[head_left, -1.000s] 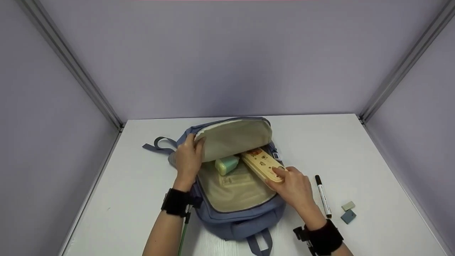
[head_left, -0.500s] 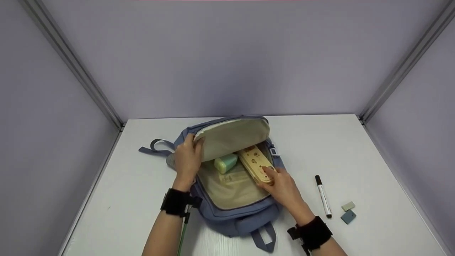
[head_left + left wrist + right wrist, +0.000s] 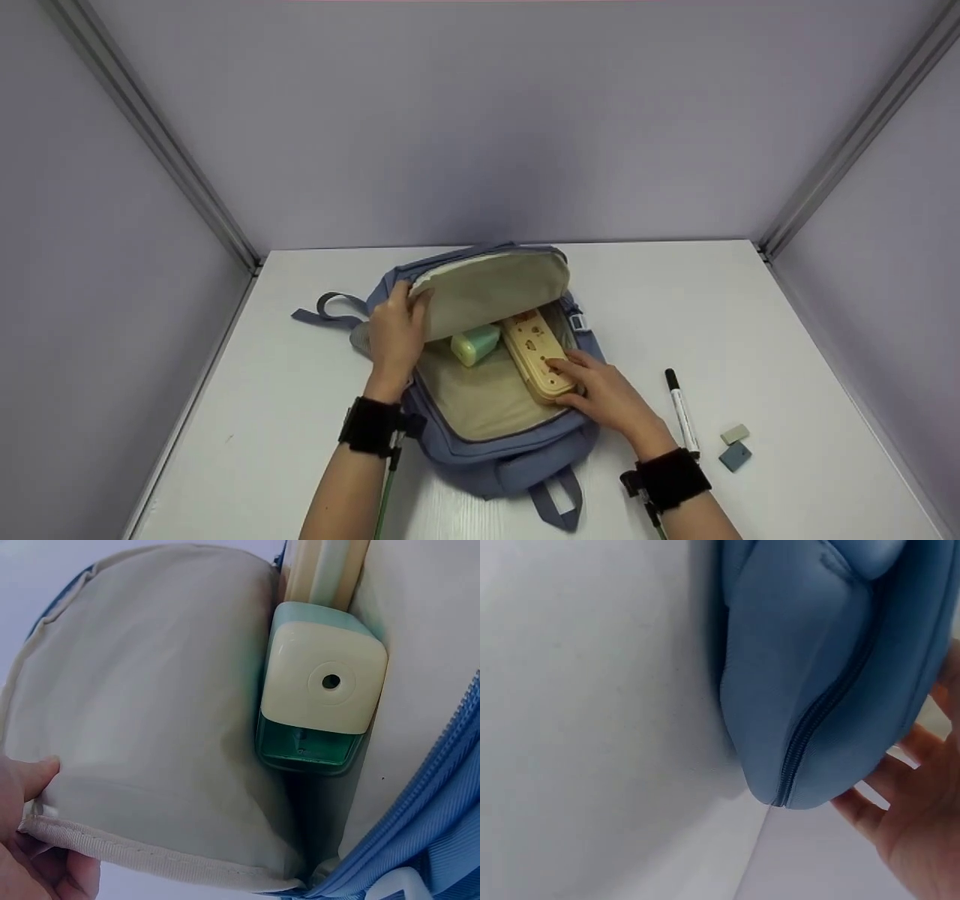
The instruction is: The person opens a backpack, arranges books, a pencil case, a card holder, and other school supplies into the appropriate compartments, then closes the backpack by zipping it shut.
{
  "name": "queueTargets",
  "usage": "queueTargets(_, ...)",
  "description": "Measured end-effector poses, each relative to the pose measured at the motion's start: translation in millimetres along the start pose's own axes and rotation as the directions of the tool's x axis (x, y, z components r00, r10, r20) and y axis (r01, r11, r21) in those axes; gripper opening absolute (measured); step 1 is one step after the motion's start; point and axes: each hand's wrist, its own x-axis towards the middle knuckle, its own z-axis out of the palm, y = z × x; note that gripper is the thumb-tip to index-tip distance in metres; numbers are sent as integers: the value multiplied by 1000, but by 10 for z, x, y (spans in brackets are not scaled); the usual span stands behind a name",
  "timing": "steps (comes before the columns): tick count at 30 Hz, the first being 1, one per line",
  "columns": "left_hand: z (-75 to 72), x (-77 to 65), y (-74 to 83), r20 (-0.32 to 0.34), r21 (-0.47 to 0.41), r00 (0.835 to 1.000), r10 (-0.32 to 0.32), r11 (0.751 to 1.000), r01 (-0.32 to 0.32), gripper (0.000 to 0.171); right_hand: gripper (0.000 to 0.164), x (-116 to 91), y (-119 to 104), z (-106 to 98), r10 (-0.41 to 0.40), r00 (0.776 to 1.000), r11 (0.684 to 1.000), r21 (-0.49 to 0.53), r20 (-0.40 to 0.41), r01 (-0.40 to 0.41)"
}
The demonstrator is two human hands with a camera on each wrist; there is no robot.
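case (image 3: 536,356) in bag (image 3: 536,466), just right of centre, head frame | likely light, stiff, slick; hold across long sides | right grip (image 3: 606,390) loosely spread, touching its lower right end, not clasped | left grip (image 3: 397,330) pinches flap (image 3: 499,296) | flap hides case's upper end, head frame; case not discernible, right wrist frame

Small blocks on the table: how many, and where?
2: a pale block right of the marker, a dark block just nearer the camera. The backpack could hide others.
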Motion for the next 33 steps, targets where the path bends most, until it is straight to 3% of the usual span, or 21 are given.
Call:
queueTargets(8, -7, -17, -9, 21, -21, 1000, -21, 1000, 21, 22, 60, 168, -78, 86, 26, 999, 983, -183, -30, -31)
queueTargets(16, -8, -29, -9, 23, -29, 1000, -4, 1000, 5, 23, 74, 343, -181, 130, 80, 991, 947, -301, -107, -109)
queueTargets(21, 0, -37, -29, 26, -32, 1000, 13, 999, -12, 22, 71, 419, -227, 190, 118, 971, 905, -381, -207, -191)
queueTargets(26, 5, -42, -30, 21, -31, 1000, 11, 999, -11, 22, 65, 459, -210, 253, 98, 944, 875, -425, -315, -233)
queueTargets(29, 3, -42, -24, 25, -31, 1000, 0, 1000, 1, 23, 62, 446, -203, 231, 96, 942, 885, -405, -320, -228)
queueTargets(33, 0, -43, -29, 34, -20, 999, -13, 1000, 14, 23, 55, 425, -216, 113, 132, 940, 928, -294, -315, -229)
